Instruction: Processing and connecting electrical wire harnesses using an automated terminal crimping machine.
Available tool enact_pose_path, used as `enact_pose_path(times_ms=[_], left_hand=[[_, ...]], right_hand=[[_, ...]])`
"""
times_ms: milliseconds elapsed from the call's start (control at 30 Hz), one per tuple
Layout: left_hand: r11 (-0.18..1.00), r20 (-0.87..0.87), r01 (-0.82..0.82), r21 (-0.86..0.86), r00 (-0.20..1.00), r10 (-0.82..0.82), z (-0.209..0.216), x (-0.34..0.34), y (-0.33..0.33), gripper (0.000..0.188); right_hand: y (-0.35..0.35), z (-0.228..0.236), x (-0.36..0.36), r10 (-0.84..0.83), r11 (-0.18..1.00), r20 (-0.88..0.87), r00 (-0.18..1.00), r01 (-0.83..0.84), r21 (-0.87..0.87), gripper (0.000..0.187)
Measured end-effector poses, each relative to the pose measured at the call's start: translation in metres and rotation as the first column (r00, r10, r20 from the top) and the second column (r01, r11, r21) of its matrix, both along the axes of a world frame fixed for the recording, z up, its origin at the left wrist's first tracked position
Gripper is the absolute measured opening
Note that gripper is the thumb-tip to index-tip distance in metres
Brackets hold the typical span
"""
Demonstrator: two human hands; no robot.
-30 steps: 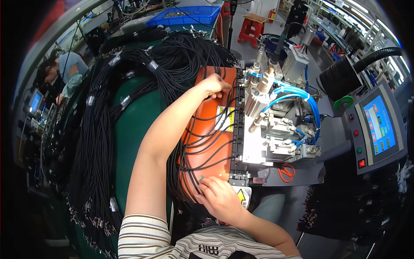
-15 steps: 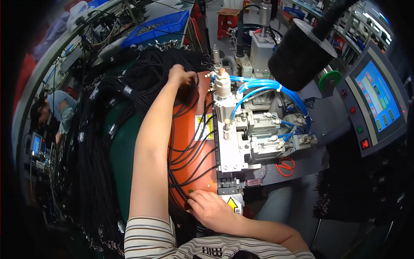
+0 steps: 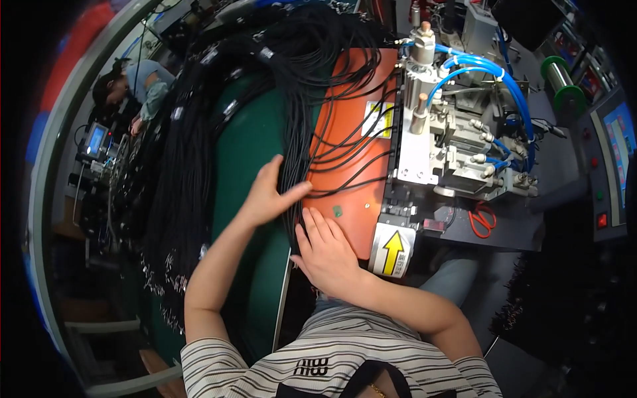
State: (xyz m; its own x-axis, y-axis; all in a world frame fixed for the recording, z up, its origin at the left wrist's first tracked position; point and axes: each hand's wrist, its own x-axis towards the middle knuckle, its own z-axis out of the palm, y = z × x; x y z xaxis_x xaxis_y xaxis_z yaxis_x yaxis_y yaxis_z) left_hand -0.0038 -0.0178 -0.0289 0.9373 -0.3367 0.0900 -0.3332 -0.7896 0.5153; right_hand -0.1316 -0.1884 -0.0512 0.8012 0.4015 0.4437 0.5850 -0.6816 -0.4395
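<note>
Thin black cables (image 3: 290, 132) run in a loose bundle along the left edge of an orange plate (image 3: 355, 229), several of them crossing it into a metal machine (image 3: 415, 152). My left hand (image 3: 267, 198) lies at the bundle's left side, thumb stretched across the cables and fingers apart, not closed round them. Nearer me, my right hand (image 3: 330, 253) rests flat, its stretched fingers on the plate's near left corner beside the cables. Its thumb points left over the bundle's near end.
A green tabletop (image 3: 249, 146) carries more bundled black cables (image 3: 182, 179) on its left. Red-handled scissors (image 3: 482, 222) lie right of the machine, below blue air hoses (image 3: 491, 64). At the right are a touchscreen panel (image 3: 617, 142) and a green spool (image 3: 561, 76). Another person (image 3: 142, 86) works far left.
My left hand has come back from the cables' far end toward me, beside my right hand. The cables lie straighter along the plate's left edge. The view has shifted, bringing the scene rightward.
</note>
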Motion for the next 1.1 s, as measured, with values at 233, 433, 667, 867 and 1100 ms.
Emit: enact_pose_path(times_ms=[233, 433, 667, 867, 1100], left_hand=[[0.984, -0.118, -0.134, -0.121, 0.986, 0.12, -0.008, -0.019, 0.012, 0.087], [0.76, -0.58, -0.369, -0.535, 0.814, -0.013, 0.009, -0.024, 0.007, 0.046], [0.99, 0.093, -0.121, 0.068, 0.989, 0.115, -0.004, -0.018, 0.018, 0.059], [0.907, 0.171, -0.163, 0.388, 0.98, 0.103, 0.01, -0.012, 0.008, 0.061], [0.842, -0.424, -0.108, -0.528, 0.893, -0.151, 0.059, -0.047, -0.024, 0.062]], right_hand=[[0.023, -0.005, -0.004, 0.067, 0.997, 0.042, 0.997, -0.068, 0.04, 0.055], [-0.005, 0.004, -0.011, 0.147, 0.777, -0.134, 0.98, -0.031, 0.629, 0.04], [-0.009, 0.002, -0.002, 0.341, 0.739, -0.332, 0.879, -0.032, 0.673, 0.039], [-0.001, 0.004, 0.002, 0.272, 0.783, -0.335, 0.902, -0.005, 0.622, 0.041], [-0.019, 0.021, 0.017, 0.823, 0.118, -0.373, 0.429, 0.514, 0.85, 0.039]])
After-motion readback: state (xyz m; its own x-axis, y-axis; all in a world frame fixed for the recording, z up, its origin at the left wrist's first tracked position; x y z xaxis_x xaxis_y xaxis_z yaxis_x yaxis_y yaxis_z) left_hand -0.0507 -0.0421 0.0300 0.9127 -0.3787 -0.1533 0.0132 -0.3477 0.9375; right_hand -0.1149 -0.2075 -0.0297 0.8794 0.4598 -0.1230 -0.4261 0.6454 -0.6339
